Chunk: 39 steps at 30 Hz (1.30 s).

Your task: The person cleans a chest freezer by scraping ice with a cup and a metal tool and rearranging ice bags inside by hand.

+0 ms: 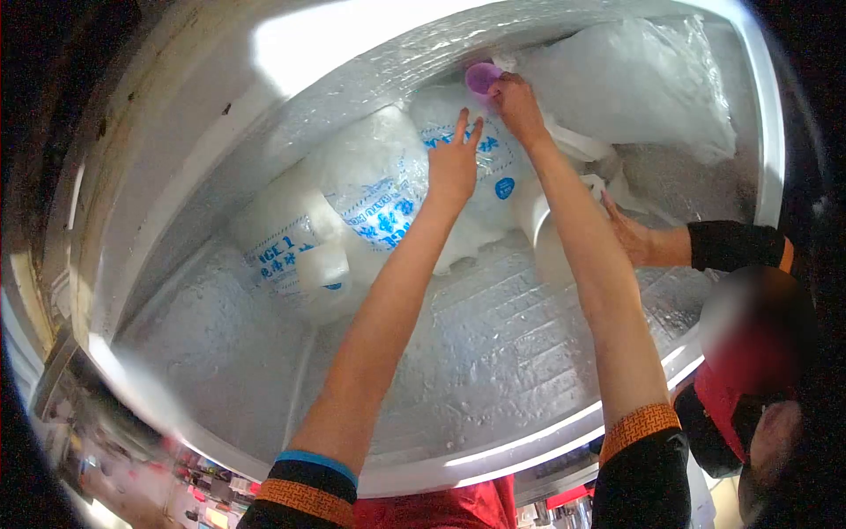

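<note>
My right hand [518, 106] is closed on the rim of a purple plastic cup [482, 79] near the chest freezer's back wall. Beside it, my left hand [453, 163] has a couple of fingers stretched out and apart over a clear ice bag [379, 198] with blue print. Whether those fingers touch the plastic, I cannot tell. Just behind both hands lies loose-looking ice in the bag's upper part. Below my right forearm stands a white bucket [551, 242], partly hidden by that arm.
Another person's hand [630, 234] rests against the white bucket at right; that person's dark sleeve [736, 245] reaches in over the edge. A large clear ice bag [634, 79] lies at the back right. Frost covers the freezer floor [493, 353]. The white freezer rim [771, 115] curves around.
</note>
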Tool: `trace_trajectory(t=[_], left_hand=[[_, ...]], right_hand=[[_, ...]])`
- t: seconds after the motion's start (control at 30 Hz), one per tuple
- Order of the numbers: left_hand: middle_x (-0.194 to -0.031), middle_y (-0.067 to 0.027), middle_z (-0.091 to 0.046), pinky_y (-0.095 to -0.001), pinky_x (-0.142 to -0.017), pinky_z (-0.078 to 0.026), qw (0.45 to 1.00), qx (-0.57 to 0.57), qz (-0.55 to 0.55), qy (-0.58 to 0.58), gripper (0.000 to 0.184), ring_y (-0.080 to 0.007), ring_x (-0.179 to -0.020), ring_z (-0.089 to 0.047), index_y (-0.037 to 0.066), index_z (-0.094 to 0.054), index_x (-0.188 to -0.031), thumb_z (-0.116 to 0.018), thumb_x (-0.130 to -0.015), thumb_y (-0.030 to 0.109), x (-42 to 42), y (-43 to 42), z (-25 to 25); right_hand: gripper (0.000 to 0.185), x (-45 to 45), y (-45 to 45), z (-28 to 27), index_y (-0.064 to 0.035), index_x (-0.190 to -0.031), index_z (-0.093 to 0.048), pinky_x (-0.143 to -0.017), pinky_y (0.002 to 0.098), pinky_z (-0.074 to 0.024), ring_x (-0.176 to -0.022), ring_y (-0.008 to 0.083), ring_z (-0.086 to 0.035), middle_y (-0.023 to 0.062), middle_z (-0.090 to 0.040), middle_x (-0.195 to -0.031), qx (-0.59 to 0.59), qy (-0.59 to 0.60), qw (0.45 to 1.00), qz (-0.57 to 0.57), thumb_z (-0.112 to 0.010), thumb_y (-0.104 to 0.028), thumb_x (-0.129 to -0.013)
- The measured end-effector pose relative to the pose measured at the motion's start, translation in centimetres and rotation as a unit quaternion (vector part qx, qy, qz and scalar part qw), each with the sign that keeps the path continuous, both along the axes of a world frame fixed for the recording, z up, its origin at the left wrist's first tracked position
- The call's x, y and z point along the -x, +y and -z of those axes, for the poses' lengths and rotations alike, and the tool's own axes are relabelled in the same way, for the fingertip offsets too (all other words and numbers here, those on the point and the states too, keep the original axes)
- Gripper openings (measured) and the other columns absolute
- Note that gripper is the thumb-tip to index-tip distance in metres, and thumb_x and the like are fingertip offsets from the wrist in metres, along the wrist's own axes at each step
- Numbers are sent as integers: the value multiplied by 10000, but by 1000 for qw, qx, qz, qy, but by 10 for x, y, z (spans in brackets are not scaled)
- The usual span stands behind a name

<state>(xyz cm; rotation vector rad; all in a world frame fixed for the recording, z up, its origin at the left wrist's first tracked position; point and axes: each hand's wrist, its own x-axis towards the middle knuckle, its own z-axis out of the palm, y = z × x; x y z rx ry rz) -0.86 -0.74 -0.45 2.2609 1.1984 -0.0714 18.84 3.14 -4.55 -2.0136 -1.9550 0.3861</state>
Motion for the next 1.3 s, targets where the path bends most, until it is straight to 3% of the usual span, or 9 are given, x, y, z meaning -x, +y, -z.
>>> trace_trajectory(t=[0.27,0.47,0.53,0.6,0.7,0.77,1.03,1.13,1.3], left_hand=[[-1630,-77,-272,-478,-752,-560,1000,-11,12,4,755,-362,-884,-698,231,-385,-1531,-582,-824,53,4,-1,4],[-1576,-134,-370,-480,-822,-571,995,28,54,74,755,-374,-920,-709,243,-361,-1536,-580,-837,60,3,3,16],[-1563,-140,-388,-475,-846,-572,992,37,64,99,792,-376,-940,-709,249,-334,-1546,-591,-827,41,-1,9,32],[-1574,-131,-367,-465,-866,-574,988,110,28,107,904,-368,-995,-700,267,-269,-1565,-635,-782,0,-1,12,29],[-1632,-95,-239,-454,-860,-582,988,118,26,100,1017,-364,-1034,-692,290,-217,-1579,-690,-734,-20,-3,13,-10],[-1674,-40,-69,-440,-821,-593,991,73,55,97,1033,-368,-1013,-695,301,-216,-1580,-714,-726,1,0,12,-3],[-1671,-25,-99,-425,-805,-593,993,65,47,86,1015,-345,-972,-704,302,-233,-1574,-732,-735,24,1,8,-5],[-1670,-26,-111,-424,-816,-589,993,75,41,78,996,-343,-976,-705,307,-253,-1568,-719,-740,8,2,9,-9],[-1660,-30,-134,-468,-839,-583,994,94,25,42,982,-382,-994,-690,322,-318,-1541,-662,-706,-65,4,10,-3]], right_hand=[[118,20,-17,-95,-17,-806,-694,-811,465,-510,-907,391,-642,196,-675,-943,-2,133,990,37,-619,38,-734],[162,34,-53,-204,26,-894,-659,-723,403,-533,-821,349,-653,158,-674,-907,-103,170,978,-66,-623,105,-757],[189,39,-68,-235,29,-937,-661,-727,386,-534,-840,286,-679,157,-691,-931,-36,328,944,-4,-594,137,-797],[190,35,-89,-267,41,-958,-660,-778,367,-538,-869,232,-686,162,-699,-953,-28,300,954,-3,-577,154,-830],[158,23,-122,-297,26,-912,-669,-790,375,-528,-907,296,-685,203,-685,-922,75,250,965,18,-627,105,-782],[113,9,-152,-288,34,-922,-672,-782,364,-521,-880,250,-684,176,-697,-902,105,272,957,8,-631,78,-825],[69,-21,-208,-255,40,-863,-697,-676,331,-517,-714,147,-662,81,-697,-764,380,186,904,65,-661,-14,-886],[149,-27,-217,-229,40,-784,-661,-616,342,-534,-671,178,-691,103,-670,-695,436,236,860,118,-715,-69,-870],[188,-39,-210,-204,19,-930,-672,-676,309,-602,-631,112,-619,53,-658,-759,498,365,769,168,-597,-144,-990]])
